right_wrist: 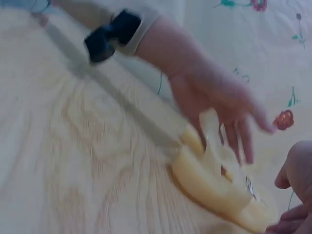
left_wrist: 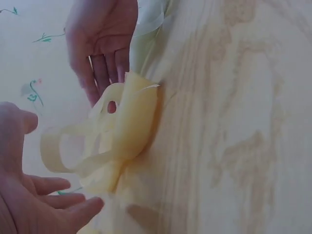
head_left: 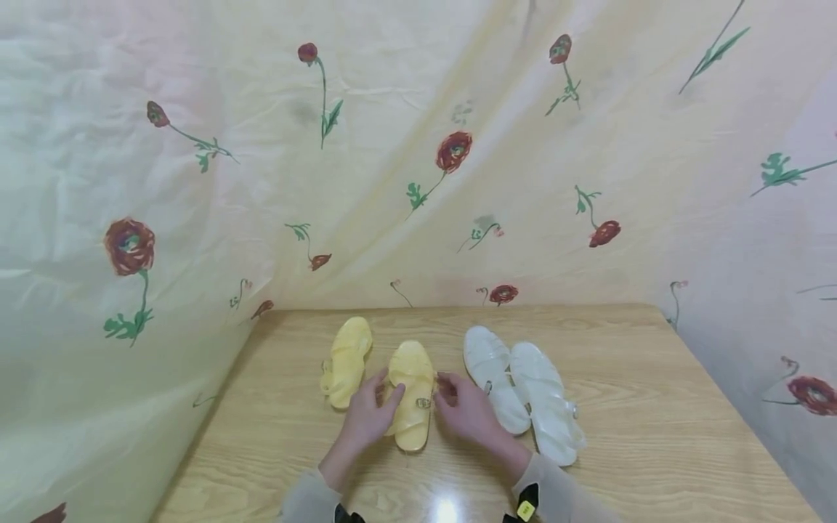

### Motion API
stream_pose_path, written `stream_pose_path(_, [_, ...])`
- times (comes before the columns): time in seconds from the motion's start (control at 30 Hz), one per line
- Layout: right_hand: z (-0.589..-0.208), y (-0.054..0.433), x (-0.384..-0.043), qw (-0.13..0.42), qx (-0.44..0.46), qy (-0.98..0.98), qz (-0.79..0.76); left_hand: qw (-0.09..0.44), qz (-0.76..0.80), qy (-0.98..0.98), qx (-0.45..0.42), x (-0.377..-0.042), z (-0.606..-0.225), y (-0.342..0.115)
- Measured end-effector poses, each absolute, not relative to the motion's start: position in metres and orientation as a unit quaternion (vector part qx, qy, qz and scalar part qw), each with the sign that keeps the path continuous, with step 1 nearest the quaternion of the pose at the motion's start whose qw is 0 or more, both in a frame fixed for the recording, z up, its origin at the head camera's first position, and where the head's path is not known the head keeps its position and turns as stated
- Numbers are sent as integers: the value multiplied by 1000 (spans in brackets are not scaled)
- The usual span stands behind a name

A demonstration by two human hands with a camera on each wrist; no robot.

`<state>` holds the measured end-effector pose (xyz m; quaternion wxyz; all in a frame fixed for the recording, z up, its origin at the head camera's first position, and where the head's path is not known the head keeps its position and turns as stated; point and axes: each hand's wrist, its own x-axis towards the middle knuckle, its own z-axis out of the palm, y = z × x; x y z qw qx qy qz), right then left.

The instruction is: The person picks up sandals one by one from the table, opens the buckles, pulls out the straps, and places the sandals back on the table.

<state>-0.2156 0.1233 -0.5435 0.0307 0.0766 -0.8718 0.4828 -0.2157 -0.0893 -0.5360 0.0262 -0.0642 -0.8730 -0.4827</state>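
A yellow jelly sandal (head_left: 412,392) lies on the wooden table between my two hands, toe pointing away and its small metal buckle on the right. My left hand (head_left: 371,415) is at its left side, fingers spread and the thumb overlapping the sandal's edge in the head view. In the left wrist view, a gap shows between this hand (left_wrist: 41,195) and the raised strap (left_wrist: 51,150). Along the opposite side is my right hand (head_left: 467,408), fingers loosely bent, with fingertips near the sandal's toe end in the right wrist view. Neither hand grips anything.
A second yellow sandal (head_left: 349,361) lies just left, farther back. To the right are two white sandals (head_left: 495,378), (head_left: 544,399) side by side, close to my right hand. Floral cloth (head_left: 392,181) hangs behind and beside the wooden table (head_left: 654,421).
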Motion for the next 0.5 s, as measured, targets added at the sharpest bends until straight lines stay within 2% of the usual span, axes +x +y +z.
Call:
stream_pose_path(0.17, [-538,118,-209,-12,95,-879,467,-1,-474,-879,-56,-217,-538,-87])
stream_pose_path(0.5, [-536,97,-218,-6,69,-846,529,42,-556,-830,-22,-230,-533,-71])
